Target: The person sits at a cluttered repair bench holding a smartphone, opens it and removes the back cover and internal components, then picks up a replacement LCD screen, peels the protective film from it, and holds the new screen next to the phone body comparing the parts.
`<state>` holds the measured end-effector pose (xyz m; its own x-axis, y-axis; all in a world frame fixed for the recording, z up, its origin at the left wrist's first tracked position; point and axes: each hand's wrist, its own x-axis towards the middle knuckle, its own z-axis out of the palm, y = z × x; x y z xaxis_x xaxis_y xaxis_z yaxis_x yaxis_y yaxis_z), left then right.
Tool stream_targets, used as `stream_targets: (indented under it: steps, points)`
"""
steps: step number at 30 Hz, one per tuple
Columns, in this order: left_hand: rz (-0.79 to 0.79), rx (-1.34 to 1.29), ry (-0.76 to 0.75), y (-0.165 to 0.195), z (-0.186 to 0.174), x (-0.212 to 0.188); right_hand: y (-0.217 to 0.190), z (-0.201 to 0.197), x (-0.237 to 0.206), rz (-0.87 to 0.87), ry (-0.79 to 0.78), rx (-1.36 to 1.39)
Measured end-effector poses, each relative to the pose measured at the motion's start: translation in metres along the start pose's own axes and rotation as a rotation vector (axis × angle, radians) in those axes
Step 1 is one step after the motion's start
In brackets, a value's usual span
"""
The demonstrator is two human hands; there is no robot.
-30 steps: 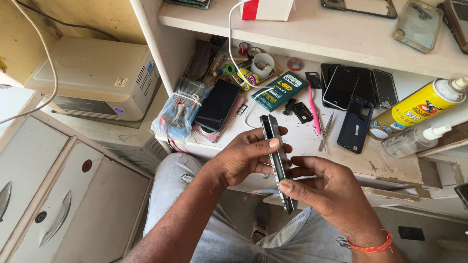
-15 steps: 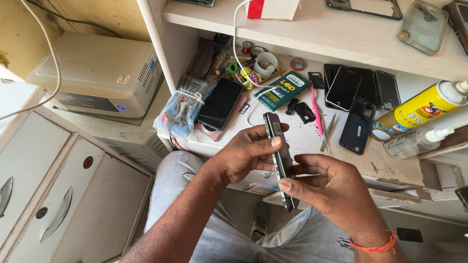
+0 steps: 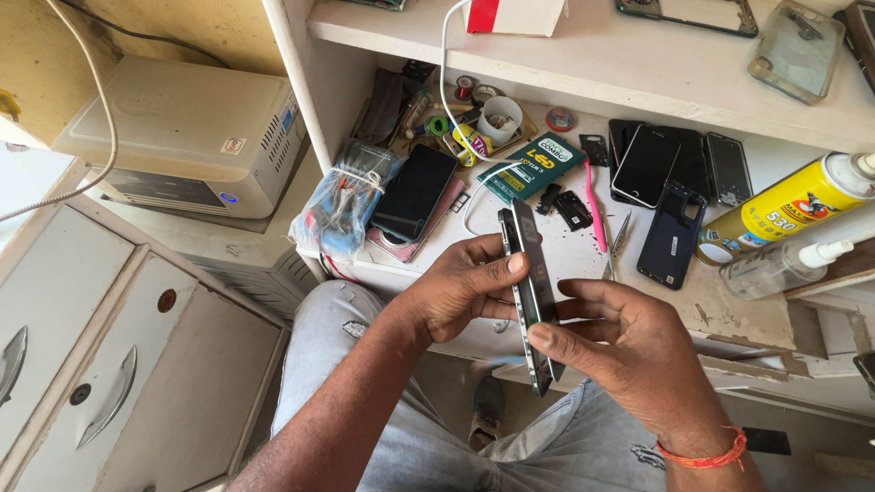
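Both of my hands hold a dark smartphone [image 3: 529, 273] edge-on above my lap, in front of a white workbench [image 3: 583, 260]. My left hand [image 3: 465, 287] grips its upper half, thumb pressed on the side edge. My right hand [image 3: 629, 351] supports the lower half, with fingers behind it and the thumb at the lower edge. The screen looks slightly lifted from the frame along the edge. An orange thread band circles my right wrist.
On the bench lie a black phone [image 3: 415, 191], a dark blue phone back frame [image 3: 673, 239], several phone screens [image 3: 649, 164], a pink tool [image 3: 597, 208], tweezers [image 3: 620, 235], a green packet [image 3: 533, 166], a yellow spray can [image 3: 788, 208], a clear bottle [image 3: 779, 266] and a bag of parts [image 3: 339, 210]. A white box unit [image 3: 182, 137] stands left above drawers [image 3: 109, 383].
The phone and both hands have stayed in almost the same place. My left thumb has shifted slightly along the phone's edge.
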<state>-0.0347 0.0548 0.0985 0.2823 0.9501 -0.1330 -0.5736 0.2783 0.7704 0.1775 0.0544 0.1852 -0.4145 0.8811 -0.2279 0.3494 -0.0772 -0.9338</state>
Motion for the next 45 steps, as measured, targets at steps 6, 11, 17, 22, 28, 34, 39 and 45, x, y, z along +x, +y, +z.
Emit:
stream_targets:
  steps: [6,11,17,22,28,34,39,45]
  points:
    - [0.0,-0.007,0.001,-0.002,0.0,0.0,0.001,0.001,-0.001,0.015,0.037,0.024]
    - [0.002,0.007,-0.008,-0.003,-0.001,0.0,0.002,0.001,0.0,-0.024,0.065,0.045]
    - [-0.002,-0.043,-0.015,-0.007,-0.004,0.001,0.001,0.002,0.001,-0.037,0.094,0.042]
    - [0.013,-0.133,-0.02,-0.008,-0.009,0.0,-0.002,0.005,0.0,-0.035,0.097,0.034]
    - [0.005,-0.122,-0.012,-0.01,-0.01,0.0,-0.005,0.009,-0.001,-0.06,0.145,-0.023]
    - [0.006,-0.086,0.004,-0.009,-0.007,0.002,-0.004,0.012,-0.002,-0.109,0.23,-0.129]
    - [0.005,-0.108,0.033,-0.007,-0.008,0.001,-0.002,0.01,-0.002,-0.08,0.208,-0.1]
    - [0.031,-0.076,0.041,-0.006,-0.01,0.0,0.001,0.012,0.001,-0.1,0.229,-0.1]
